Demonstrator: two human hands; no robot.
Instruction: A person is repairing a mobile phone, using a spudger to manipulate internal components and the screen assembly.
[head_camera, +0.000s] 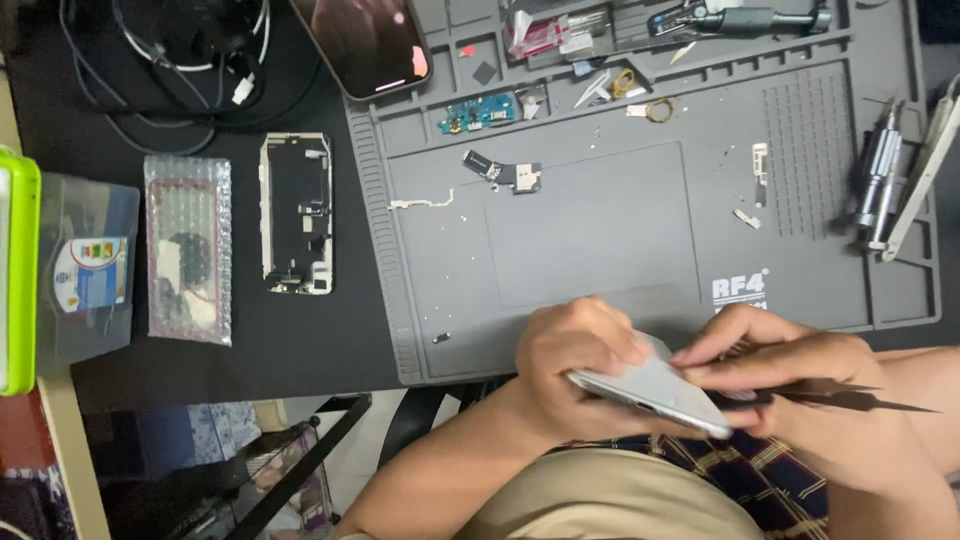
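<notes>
My left hand (575, 362) grips a silvery phone body (655, 390) by its left end, holding it tilted over my lap at the near edge of the grey repair mat (590, 215). My right hand (800, 380) rests on the phone's right end and holds black pointed tweezers (850, 398) whose tips stick out to the right. A bare phone frame (296, 213) lies on the black table to the left of the mat.
A bubble-wrap pouch (188, 250) and a clear plastic box (85, 270) lie left of the frame. Small parts, a blue circuit board (478, 114) and a flex piece (505, 172) sit on the mat. Another phone (365, 42) lies top centre, screwdrivers (878, 185) at right, cables (190, 60) top left.
</notes>
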